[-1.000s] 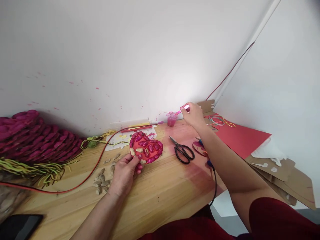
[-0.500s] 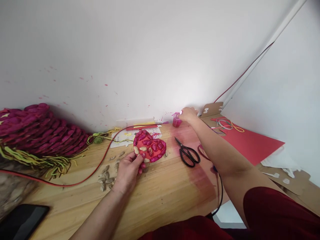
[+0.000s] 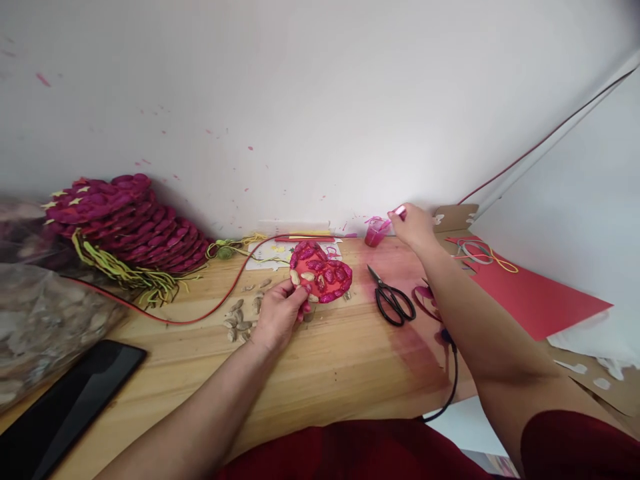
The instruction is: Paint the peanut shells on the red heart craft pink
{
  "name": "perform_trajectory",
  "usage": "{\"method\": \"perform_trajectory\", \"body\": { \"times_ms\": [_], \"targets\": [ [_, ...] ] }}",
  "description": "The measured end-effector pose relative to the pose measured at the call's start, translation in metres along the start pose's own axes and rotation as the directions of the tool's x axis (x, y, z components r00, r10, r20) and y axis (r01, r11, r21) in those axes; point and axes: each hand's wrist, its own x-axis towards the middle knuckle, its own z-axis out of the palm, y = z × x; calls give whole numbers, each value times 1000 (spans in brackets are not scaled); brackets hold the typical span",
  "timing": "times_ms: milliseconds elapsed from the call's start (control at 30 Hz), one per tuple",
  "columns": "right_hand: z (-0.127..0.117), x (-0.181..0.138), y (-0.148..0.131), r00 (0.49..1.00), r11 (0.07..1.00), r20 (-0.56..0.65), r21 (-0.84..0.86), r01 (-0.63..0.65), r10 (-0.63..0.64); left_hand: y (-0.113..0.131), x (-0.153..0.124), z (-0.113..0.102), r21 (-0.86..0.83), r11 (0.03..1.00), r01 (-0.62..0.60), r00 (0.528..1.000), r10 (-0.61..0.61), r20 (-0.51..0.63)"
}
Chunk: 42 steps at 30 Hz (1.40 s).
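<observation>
A single head-worn camera looked forward and down from close above a wooden table (image 3: 325, 373), facing the white wall (image 3: 300, 100) behind it.

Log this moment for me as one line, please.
left hand: holding red heart piece | right hand: brush at pink paint pot | scissors: flat on table, untouched

You have one red heart-shaped card studded with pink-painted peanut shells (image 3: 323, 275), one small pot of pink paint (image 3: 373, 233), one pink-handled brush (image 3: 399, 212) and one pair of black scissors (image 3: 393, 301) on the wooden tabletop (image 3: 325, 373). Add one flat black device (image 3: 65, 407), one red paper sheet (image 3: 540, 300), and one scatter of plain peanut shells (image 3: 240, 320), too overlapped to count singly.
</observation>
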Motion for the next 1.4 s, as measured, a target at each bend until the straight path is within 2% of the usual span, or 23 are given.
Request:
{"method": "perform_trajectory", "body": {
  "times_ms": [67,100,167,233,267,333,400,533,667,800,967,1167,1333,1400],
  "targets": [
    [-9,-19,3,991,958,-132,284,41,-3,1,-1,0,-4,1000,-4,1000,4,21],
    [-12,-33,3,988,890,-154,449,84,-16,1,-2,1,-4,1000,-7,999,7,34],
    [-15,-65,0,988,683,-131,715,149,-78,1,-3,1,2,1000,-12,998,12,58],
    [-13,-100,-7,983,503,-53,853,135,-174,0,-4,0,23,999,-28,997,26,75],
    [-11,-116,-11,979,443,-22,889,112,-202,-1,-5,0,39,998,-40,996,37,83],
    [-7,-143,-19,971,393,26,917,72,-238,-2,-6,0,75,995,-68,993,60,102],
    [-4,-162,-26,968,410,9,907,97,-250,-1,-9,0,116,989,-95,989,81,123],
    [-10,-183,-36,963,518,-110,825,226,-245,2,-13,0,217,964,-155,979,122,161],
    [-18,-193,-45,915,606,-272,687,401,-298,6,-16,1,294,933,-206,975,168,149],
    [-19,-193,-49,867,601,-340,625,498,-365,6,-18,1,310,923,-226,970,183,163],
    [-14,-188,-46,880,630,-325,615,475,-347,6,-18,2,308,927,-214,973,176,146],
    [-14,-192,-46,895,595,-294,671,444,-336,6,-16,1,287,937,-198,975,158,157],
    [-13,-190,-42,909,627,-304,658,418,-287,4,-15,0,242,958,-157,981,123,151],
    [-14,-191,-43,899,601,-294,669,436,-325,4,-14,0,237,961,-140,984,109,140]
  ]
}}
